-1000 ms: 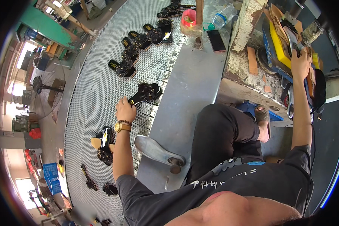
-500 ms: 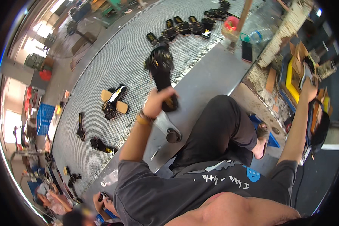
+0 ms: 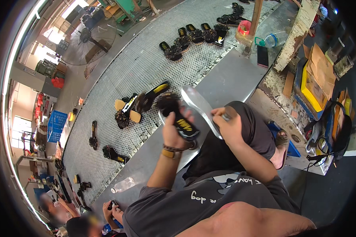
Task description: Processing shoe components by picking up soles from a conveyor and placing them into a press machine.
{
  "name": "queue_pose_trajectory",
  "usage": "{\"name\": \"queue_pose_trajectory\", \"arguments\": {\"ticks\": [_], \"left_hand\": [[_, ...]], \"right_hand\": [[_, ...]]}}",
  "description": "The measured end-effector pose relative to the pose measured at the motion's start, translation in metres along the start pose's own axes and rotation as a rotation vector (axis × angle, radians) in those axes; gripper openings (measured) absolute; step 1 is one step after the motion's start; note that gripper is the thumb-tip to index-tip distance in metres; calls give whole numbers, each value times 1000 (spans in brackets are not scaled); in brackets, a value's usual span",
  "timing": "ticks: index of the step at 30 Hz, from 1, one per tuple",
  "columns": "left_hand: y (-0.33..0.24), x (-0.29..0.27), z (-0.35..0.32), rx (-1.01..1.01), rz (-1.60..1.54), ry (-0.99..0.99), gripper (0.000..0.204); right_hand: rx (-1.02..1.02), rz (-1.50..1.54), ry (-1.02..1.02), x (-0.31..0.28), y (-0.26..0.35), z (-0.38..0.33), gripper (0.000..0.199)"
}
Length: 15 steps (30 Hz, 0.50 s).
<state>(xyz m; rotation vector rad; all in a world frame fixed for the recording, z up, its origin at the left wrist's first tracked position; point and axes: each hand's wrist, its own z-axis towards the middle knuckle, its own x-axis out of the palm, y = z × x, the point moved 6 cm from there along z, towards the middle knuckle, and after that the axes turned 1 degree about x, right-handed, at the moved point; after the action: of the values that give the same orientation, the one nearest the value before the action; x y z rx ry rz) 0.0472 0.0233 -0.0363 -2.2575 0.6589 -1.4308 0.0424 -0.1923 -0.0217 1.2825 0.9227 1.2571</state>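
Observation:
My left hand is closed around a black slipper with a ruffled dark upper and a yellow-marked insole. In my right hand, the bent fingers pinch the edge of a shiny silver sole-shaped piece, just right of the slipper. Left of the held slipper, another black slipper lies on the mesh tabletop. It rests close to a slipper with tan soles. A metal fixture with a dark round knob is largely hidden behind my left hand.
A row of black slippers stands along the far mesh. A phone and plastic bottle lie at the metal ledge's far end. On the right are a yellow-edged box and a rusty post. A co-worker's hands show lower left.
My right hand has come from the box at the right to above my lap, now with the silver piece. The left-hand slipper has moved nearer me. Another slipper now shows on the mesh.

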Motion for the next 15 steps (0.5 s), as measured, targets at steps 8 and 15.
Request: {"name": "queue_pose_trajectory", "arguments": {"ticks": [8,15], "left_hand": [[-62,-83,-42,40,347,-3,55],[-25,-138,-58,-349,161,192,64]], "right_hand": [[141,-358,-272,48,-81,20,46],[-457,-693,-144,59,3,-32,63]]}}
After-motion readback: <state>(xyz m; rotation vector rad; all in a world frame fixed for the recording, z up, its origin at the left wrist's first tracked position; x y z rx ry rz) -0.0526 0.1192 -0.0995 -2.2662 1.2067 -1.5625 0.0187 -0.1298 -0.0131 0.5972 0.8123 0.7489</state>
